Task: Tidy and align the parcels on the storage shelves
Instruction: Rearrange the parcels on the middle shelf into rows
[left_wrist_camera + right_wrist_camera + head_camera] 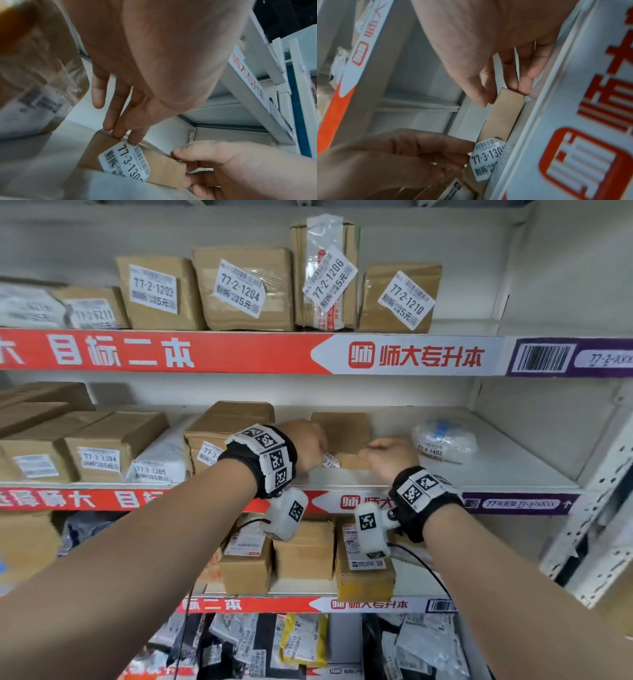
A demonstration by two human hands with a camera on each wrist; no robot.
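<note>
Head view: we are working on the middle shelf (513,470), squaring up a small flat cardboard parcel (354,462) lying near its front edge, label facing us. Going left to right, our left hand (308,445) is pressing its fingertips (120,134) on the parcel's left end, while our right hand (387,455) is pinching the right end between thumb and fingers. Next we judge it needs sliding level with the neighbouring boxes (99,446). Further right, a bubble-wrapped packet (443,440) is lying well apart.
</note>
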